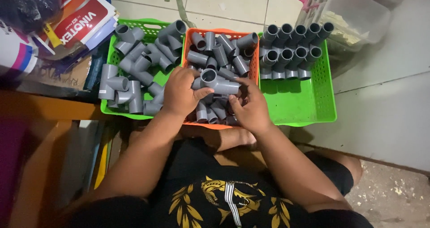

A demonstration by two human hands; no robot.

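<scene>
Now your left hand point(181, 93) and right hand point(251, 109) clamp fingers on one grey tee fitting point(215, 82) above the orange basket point(254, 62), keeping it free of the loose pile.

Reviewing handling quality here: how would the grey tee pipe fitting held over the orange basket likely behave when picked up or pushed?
The grey tee fitting, held between the left hand and right hand, looks like rigid moulded plastic, so probably stiff and light. Its smooth surface may be slightly slippery. The side branch should stop it rolling far in the orange basket.

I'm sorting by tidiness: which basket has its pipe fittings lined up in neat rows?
The right green basket: its grey fittings stand in rows; the others hold loose heaps.
</scene>
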